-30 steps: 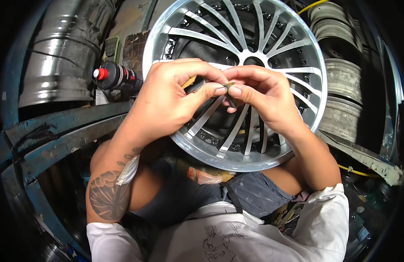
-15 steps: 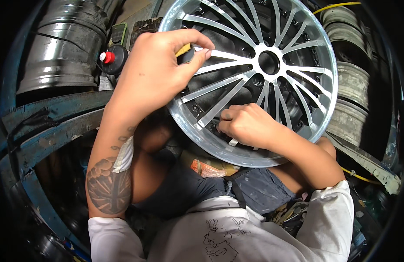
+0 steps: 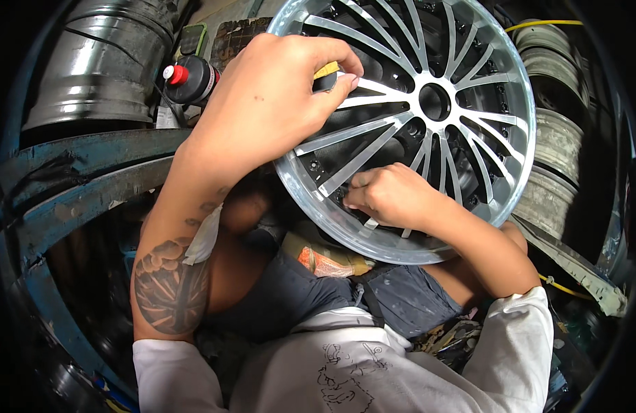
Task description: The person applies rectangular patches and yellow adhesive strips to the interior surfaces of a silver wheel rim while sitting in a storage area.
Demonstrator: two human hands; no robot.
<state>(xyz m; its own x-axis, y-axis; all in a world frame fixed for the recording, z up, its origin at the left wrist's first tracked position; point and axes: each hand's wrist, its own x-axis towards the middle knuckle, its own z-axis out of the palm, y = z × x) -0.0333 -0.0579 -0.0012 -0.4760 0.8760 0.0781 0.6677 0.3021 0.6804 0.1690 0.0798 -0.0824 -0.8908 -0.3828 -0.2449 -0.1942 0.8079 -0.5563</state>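
Observation:
A silver multi-spoke wheel rim (image 3: 524, 148) with dark gaps between its bright spokes lies tilted across my lap. My left hand (image 3: 263, 103) is over the rim's upper left side, thumb and forefinger curled toward each other near a spoke. Between them shows a small yellow-and-dark piece (image 3: 327, 70); its kind is unclear, most of it covered by the hand. My right hand (image 3: 393, 196) rests at the lower spokes, fingers bent together beside the rim's inner wall. Whatever its fingertips grip is hidden.
Shiny metal rims (image 3: 101, 69) are stacked at the left, duller rims (image 3: 548, 144) at the right. A dark bottle with a red cap (image 3: 190, 78) stands beyond my left wrist. Blue metal bars (image 3: 91, 162) cross the left side. An orange packet (image 3: 321, 261) lies below the rim.
My left hand has shifted right and slightly up over the spokes, still with the yellow-and-dark piece. My right hand stays at nearly the same place on the rim.

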